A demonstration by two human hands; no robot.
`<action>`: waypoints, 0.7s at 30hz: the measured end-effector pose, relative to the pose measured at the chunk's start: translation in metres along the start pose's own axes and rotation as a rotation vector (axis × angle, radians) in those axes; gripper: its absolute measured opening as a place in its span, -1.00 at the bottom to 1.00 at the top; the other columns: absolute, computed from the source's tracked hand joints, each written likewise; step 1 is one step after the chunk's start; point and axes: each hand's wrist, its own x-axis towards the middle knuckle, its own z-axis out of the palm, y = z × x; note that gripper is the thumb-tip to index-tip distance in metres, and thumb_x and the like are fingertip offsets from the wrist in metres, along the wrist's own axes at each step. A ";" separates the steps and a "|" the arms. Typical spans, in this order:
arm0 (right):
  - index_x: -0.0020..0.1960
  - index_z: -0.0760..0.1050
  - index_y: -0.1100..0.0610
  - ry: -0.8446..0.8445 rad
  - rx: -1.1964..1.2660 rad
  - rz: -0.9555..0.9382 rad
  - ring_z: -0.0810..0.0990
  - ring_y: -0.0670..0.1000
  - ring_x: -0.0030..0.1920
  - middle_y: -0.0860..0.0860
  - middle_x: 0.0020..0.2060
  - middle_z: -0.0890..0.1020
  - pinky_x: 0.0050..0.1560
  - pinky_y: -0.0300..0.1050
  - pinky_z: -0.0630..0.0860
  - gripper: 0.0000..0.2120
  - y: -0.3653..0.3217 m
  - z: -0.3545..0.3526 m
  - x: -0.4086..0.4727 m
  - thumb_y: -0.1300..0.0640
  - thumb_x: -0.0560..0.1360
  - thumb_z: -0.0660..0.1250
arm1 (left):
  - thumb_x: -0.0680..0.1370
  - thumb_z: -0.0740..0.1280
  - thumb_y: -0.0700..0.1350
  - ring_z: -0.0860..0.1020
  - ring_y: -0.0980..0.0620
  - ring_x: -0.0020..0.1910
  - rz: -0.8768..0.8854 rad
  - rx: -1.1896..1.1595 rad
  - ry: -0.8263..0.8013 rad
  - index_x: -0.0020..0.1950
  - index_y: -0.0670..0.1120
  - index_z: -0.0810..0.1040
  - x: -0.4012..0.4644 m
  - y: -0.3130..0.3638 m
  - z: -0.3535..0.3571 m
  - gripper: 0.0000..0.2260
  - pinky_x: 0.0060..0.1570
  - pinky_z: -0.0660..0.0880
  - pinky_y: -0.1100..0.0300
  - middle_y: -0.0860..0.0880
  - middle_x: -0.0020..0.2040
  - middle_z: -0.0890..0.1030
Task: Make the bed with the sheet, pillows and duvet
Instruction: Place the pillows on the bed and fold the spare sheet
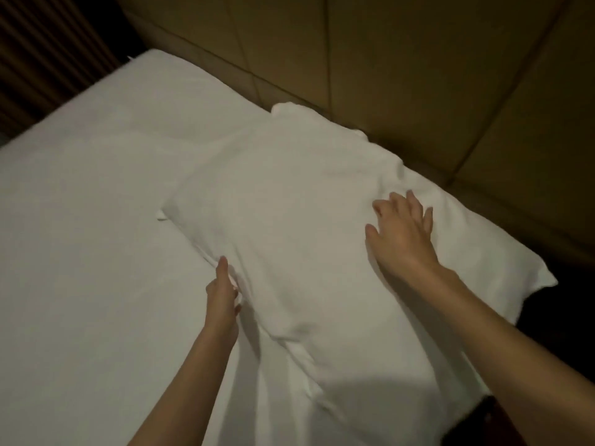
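Head view: 1 white pillow (309, 226) lies at the centre and right of the frame on the white sheet (90, 239), its far edge against the padded brown headboard (402, 69) along the top. The right hand (402, 233) lies flat on the pillow's right part, fingers straight and spread, gripping nothing. The left hand (222, 297), at lower centre, is at the pillow's near-left edge, thumb extended; its fingers are hidden against the fabric, so I cannot tell whether they pinch it.
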 end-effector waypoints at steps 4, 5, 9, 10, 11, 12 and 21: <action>0.52 0.10 0.04 -0.006 -0.121 -0.163 -0.04 0.16 0.53 0.11 0.53 0.10 0.50 0.18 -0.14 -0.47 -0.042 -0.004 0.118 -0.14 0.62 0.01 | 0.38 0.28 0.41 0.52 -0.12 0.19 -0.028 -0.101 0.053 0.50 -0.16 0.19 0.068 0.047 0.017 -0.10 0.13 0.49 0.05 -0.12 0.33 0.47; 0.52 0.10 0.04 -0.017 -0.152 -0.196 0.01 0.18 0.52 0.13 0.52 0.13 0.50 0.18 -0.08 -0.45 -0.050 -0.002 0.143 -0.18 0.61 0.01 | 0.38 0.29 0.41 0.51 -0.12 0.21 -0.023 -0.101 0.078 0.51 -0.17 0.17 0.081 0.054 0.020 -0.09 0.13 0.49 0.05 -0.12 0.35 0.46; 0.51 0.10 0.01 -0.110 -0.179 -0.131 0.20 0.25 0.44 0.16 0.46 0.23 0.41 0.19 0.17 -0.28 -0.067 0.014 0.221 -0.39 0.50 0.02 | 0.37 0.32 0.39 0.47 -0.13 0.26 -0.017 -0.132 0.162 0.55 -0.14 0.05 0.122 0.068 0.028 -0.04 0.17 0.47 0.03 -0.09 0.39 0.41; 0.52 0.08 0.01 -0.128 -0.162 -0.094 0.20 0.25 0.44 0.16 0.46 0.23 0.40 0.20 0.18 -0.22 -0.065 0.019 0.234 -0.44 0.46 0.04 | 0.36 0.32 0.40 0.49 -0.13 0.23 -0.025 -0.149 0.174 0.55 -0.13 0.07 0.130 0.070 0.029 -0.04 0.13 0.47 0.03 -0.08 0.37 0.43; 0.53 0.05 0.00 -0.151 -0.115 -0.049 0.20 0.25 0.45 0.13 0.47 0.23 0.40 0.20 0.18 -0.16 -0.062 0.024 0.245 -0.48 0.42 0.07 | 0.35 0.32 0.40 0.49 -0.12 0.20 -0.022 -0.152 0.176 0.54 -0.12 0.08 0.138 0.072 0.029 -0.04 0.10 0.47 0.03 -0.05 0.35 0.43; 0.53 0.02 -0.02 -0.192 -0.005 0.017 0.20 0.25 0.45 0.11 0.48 0.23 0.41 0.19 0.17 -0.09 -0.058 0.028 0.254 -0.50 0.37 0.13 | 0.37 0.32 0.38 0.49 -0.10 0.16 -0.012 -0.145 0.188 0.54 -0.12 0.08 0.143 0.074 0.028 -0.06 0.09 0.47 0.03 0.01 0.32 0.42; 0.19 0.57 0.10 0.052 0.527 -0.160 0.56 0.00 -0.03 0.00 -0.06 0.60 -0.07 -0.15 0.42 -0.75 -0.104 -0.010 0.271 0.07 0.55 0.31 | 0.65 0.14 -0.14 0.57 0.05 0.12 0.310 -0.323 0.168 0.36 -0.04 0.44 0.149 0.113 0.021 -0.71 0.14 0.49 0.13 0.04 0.17 0.59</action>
